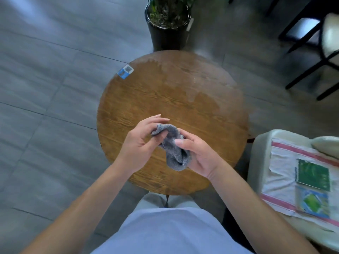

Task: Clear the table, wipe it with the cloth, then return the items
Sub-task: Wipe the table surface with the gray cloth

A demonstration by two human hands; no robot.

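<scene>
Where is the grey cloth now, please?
In the head view, the grey cloth is held between both hands, left hand and right hand, above the round table's near edge.

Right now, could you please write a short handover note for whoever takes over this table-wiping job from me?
Left hand and right hand: both grip the grey cloth above the near side of the round table.
Items: green book and blue-green packet lie on the striped towel on the seat at right.
Done: table cleared except a blue sticker at the far-left rim.
Left: wiping looks unfinished; then return the items.
</scene>
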